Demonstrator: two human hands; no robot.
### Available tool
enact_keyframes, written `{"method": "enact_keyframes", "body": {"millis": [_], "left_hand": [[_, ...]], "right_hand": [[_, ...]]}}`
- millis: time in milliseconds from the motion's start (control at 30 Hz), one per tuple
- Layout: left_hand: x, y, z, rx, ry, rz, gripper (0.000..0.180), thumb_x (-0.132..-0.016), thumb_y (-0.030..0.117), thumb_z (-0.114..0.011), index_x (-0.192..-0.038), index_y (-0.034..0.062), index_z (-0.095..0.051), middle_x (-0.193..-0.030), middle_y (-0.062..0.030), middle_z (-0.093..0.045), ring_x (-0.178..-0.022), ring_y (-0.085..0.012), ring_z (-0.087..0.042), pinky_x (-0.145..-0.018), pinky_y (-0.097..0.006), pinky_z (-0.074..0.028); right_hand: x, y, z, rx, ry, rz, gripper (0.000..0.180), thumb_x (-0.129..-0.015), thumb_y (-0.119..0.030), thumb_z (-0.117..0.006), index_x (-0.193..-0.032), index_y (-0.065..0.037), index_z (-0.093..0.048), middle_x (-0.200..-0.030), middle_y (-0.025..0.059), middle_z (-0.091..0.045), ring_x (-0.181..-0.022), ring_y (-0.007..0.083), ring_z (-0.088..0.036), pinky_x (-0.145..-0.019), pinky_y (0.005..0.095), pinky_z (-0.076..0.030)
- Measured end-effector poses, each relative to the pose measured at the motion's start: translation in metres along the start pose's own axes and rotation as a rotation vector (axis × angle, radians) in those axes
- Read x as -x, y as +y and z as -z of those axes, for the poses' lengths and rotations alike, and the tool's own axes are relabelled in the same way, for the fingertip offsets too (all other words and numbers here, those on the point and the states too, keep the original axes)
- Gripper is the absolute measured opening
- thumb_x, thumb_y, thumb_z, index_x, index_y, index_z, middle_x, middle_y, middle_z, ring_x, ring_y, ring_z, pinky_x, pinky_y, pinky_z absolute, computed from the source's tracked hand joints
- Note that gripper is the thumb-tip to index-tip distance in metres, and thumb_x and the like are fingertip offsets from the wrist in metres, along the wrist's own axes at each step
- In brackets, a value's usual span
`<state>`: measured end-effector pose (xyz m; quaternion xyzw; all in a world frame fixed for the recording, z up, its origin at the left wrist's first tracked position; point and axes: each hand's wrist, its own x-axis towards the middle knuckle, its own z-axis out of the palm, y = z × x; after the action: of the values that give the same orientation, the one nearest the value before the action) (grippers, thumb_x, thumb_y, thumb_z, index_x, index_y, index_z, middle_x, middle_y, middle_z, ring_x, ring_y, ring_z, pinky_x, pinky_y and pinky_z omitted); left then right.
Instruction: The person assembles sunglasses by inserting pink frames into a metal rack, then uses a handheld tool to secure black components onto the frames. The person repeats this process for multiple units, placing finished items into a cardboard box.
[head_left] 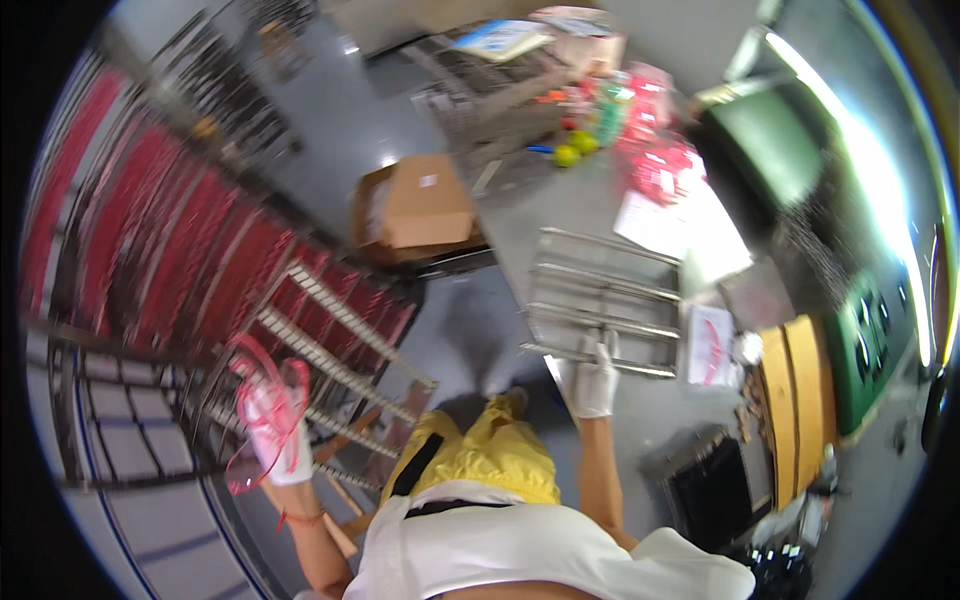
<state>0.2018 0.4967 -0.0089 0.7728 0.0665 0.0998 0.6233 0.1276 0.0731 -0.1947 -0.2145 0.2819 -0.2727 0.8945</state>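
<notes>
My left hand (275, 430), in a white glove, is closed around thin red-pink looped strips (262, 365), which hang past the wrist; blur hides what they are exactly. It is beside a metal rack with light slatted bars (335, 365) on my left. My right hand (597, 385), also gloved in white, reaches onto the grey table (510, 215). Its fingers are around the near bar of a small metal rack with parallel rods (605, 290) lying there.
Tall shelving packed with red-pink pieces (150, 220) fills the left. An open cardboard box (430, 205) stands ahead. Along the table are pink bundles (665, 165), yellow balls (567, 155), white paper (690, 230), a white card (710, 345), wooden boards (795, 410) and a black case (705, 485).
</notes>
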Motion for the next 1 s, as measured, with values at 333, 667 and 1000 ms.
{"method": "enact_keyframes", "body": {"millis": [333,667,1000], "left_hand": [[0.028,-0.001,0.091,0.938,-0.274,0.149,0.025,-0.097,0.029,-0.050,-0.102,0.0076,-0.062,-0.095,-0.0096,-0.064,-0.098,-0.0272,-0.059,-0.094,-0.043,-0.044],[0.132,-0.030,0.295,2.120,-0.115,0.115,0.024,-0.092,0.016,-0.060,-0.111,0.0022,-0.057,-0.094,-0.0073,-0.062,-0.079,-0.0161,-0.059,-0.070,-0.030,-0.052],[0.285,-0.133,0.387,3.070,-3.470,-0.798,0.041,-0.093,0.023,-0.063,-0.126,0.0014,-0.050,-0.123,-0.0162,-0.055,-0.110,-0.0328,-0.056,-0.096,-0.043,-0.046]], "right_hand": [[0.116,0.100,-0.191,0.582,-1.343,-0.503,0.109,-0.081,-0.046,-0.074,-0.153,0.000,-0.007,-0.158,0.0194,-0.020,-0.145,0.0268,-0.023,-0.118,0.0398,-0.018],[0.314,0.264,-0.294,0.567,-1.545,-0.952,0.093,-0.077,-0.016,-0.073,-0.153,-0.004,-0.021,-0.115,0.0042,-0.052,-0.103,0.0120,-0.050,-0.092,0.0278,-0.043],[0.460,0.374,-0.359,1.235,-2.383,1.079,0.075,-0.070,-0.024,-0.073,-0.135,0.002,-0.046,-0.108,0.0170,-0.054,-0.092,0.0331,-0.053,-0.078,0.0452,-0.041]]}}
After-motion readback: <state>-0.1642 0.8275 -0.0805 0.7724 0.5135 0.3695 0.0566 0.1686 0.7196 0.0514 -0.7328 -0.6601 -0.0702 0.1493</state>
